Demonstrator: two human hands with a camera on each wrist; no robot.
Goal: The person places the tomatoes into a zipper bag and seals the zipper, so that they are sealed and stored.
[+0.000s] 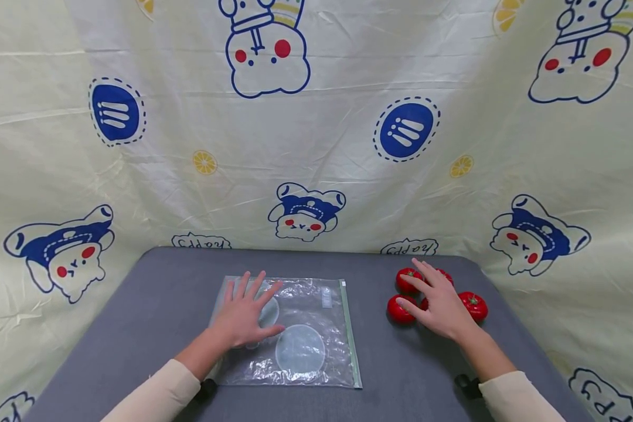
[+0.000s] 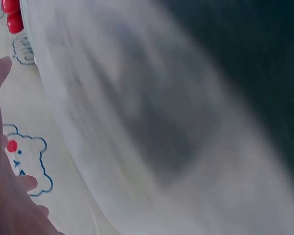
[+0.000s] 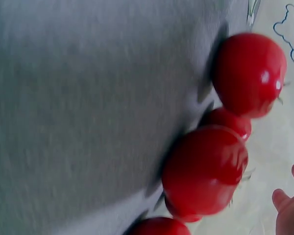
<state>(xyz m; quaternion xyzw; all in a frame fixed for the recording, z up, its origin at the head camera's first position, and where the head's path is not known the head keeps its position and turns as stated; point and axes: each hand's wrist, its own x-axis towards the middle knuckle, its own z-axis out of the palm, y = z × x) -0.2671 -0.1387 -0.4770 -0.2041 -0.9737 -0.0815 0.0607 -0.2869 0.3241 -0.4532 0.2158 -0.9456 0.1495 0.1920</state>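
Note:
A clear plastic zip bag lies flat on the table, with pale round patches printed on it and a green strip along its right edge. Over its left part my left hand is spread, fingers apart, hiding some of the bag. Blurred plastic fills much of the left wrist view. To the right, several glossy red tomatoes sit in a loose cluster. My right hand is stretched above them, fingers extended, partly covering some. In the right wrist view, the nearest tomato is apart from the fingers.
The grey table narrows toward its far edge. Behind and beside it hangs a pale curtain printed with cartoon bears and orange slices. A dark strap piece shows at the right wrist.

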